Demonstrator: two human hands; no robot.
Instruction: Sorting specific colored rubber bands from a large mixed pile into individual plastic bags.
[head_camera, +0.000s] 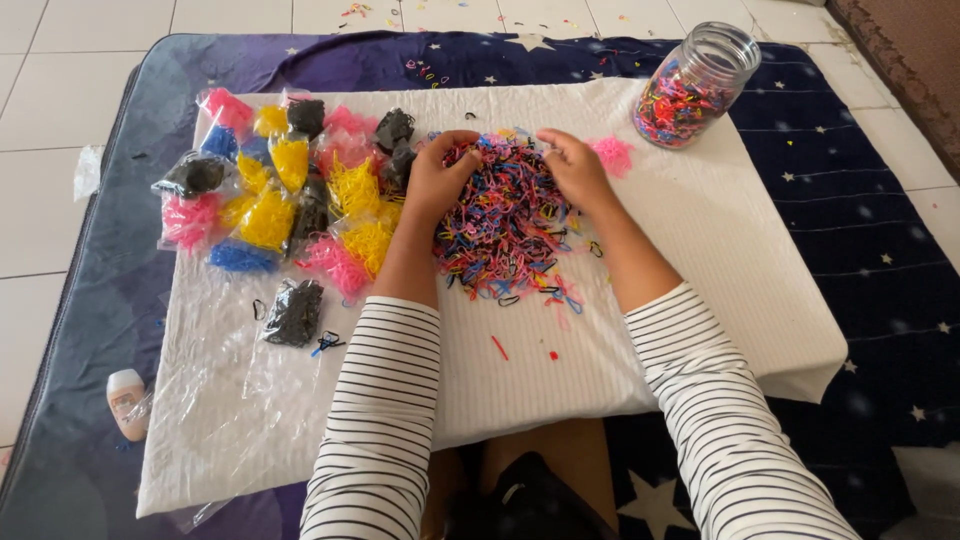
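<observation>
Both hands are resting on the pile of mixed-colour small elastic bands (505, 215) lying mid-way across the white cloth (700, 260): the left hand (438, 178) is curling its fingers together on the pile's left edge, while the right hand (573, 165) is pressing loosely bent fingers into its upper right. Left of the pile, sorted bags of bands (280, 190) are lying; right of it, beyond the hands, a glass jar (697, 85) is standing.

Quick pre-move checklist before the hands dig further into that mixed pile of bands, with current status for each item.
1. Left hand on the mixed pile: ok.
2. Right hand on the pile: ok.
3. Sorted bags apart from the pile: not ok, nearest bags touch its left edge.
4. Jar upright: not ok, tilted.
5. Loose bands staying on the white cloth: not ok, some lie on the floor.
6. Either hand gripping bands: cannot tell.
</observation>
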